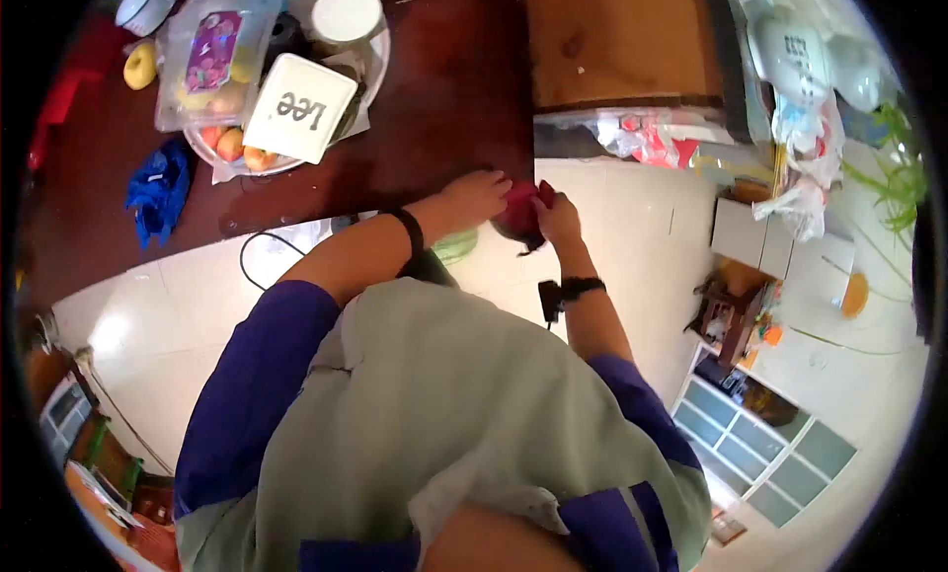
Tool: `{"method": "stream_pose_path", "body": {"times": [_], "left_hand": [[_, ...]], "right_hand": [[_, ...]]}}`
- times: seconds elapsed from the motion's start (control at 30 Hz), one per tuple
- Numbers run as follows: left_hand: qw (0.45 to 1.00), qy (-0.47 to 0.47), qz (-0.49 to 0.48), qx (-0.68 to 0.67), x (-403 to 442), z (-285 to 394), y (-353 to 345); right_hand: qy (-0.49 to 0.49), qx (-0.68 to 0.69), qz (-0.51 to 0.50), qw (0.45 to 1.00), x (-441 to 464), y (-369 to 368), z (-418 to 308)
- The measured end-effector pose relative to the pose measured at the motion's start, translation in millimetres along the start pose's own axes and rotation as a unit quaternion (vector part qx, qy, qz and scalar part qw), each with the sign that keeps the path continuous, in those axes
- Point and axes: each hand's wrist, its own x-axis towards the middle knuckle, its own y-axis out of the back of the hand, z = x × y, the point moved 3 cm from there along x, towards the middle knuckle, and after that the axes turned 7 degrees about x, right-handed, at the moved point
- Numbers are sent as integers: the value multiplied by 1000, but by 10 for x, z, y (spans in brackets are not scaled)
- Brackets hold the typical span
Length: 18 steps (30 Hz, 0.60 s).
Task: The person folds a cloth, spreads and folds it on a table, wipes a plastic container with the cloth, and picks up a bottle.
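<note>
A dark red, cloth-like bundle (516, 217) hangs at the corner of the brown table, with a blackish lower part. My left hand (478, 198) comes in over the table edge, its fingers closed on the bundle's left side. On the other side, my right hand (559, 220) pinches the upper right part of the same bundle, beyond the table's edge. The bundle's exact kind does not show. Both wrists wear black bands.
On the dark table (444, 98) stands a plate (378, 64) with fruit, a clear plastic box (183, 88), a white "Lee" box (301, 108) and a round white lid (347, 13). A blue plastic bag (158, 189) lies left. A brown wooden surface (622, 44) adjoins.
</note>
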Motion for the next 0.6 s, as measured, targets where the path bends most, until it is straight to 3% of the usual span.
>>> {"method": "stream_pose_path", "body": {"times": [0.03, 0.1, 0.2, 0.23, 0.3, 0.4, 0.5, 0.6], "left_hand": [[1000, 20, -12, -2, -6, -6, 49], [993, 58, 96, 21, -131, -21, 225], [972, 145, 177, 55, -556, -184, 530], [963, 175, 197, 62, -692, -240, 623], [959, 240, 147, 30, -1007, -339, 707], [945, 311, 98, 33, -1499, -322, 636], [936, 342, 69, 52, -1863, -314, 508], [913, 389, 49, 109, -2016, -298, 565]], "right_hand": [[24, 9, 70, 997, -76, 105, -40], [85, 15, 191, 978, -166, 235, -196], [235, 32, 258, 937, -231, 328, -1007], [266, 45, 241, 932, -240, 351, -1264], [325, 71, 206, 920, -247, 310, -1720], [298, -78, 115, 944, 13, -247, -2045], [343, -155, 197, 905, -65, -763, -2306], [345, -100, 133, 924, -162, -904, -2493]]}}
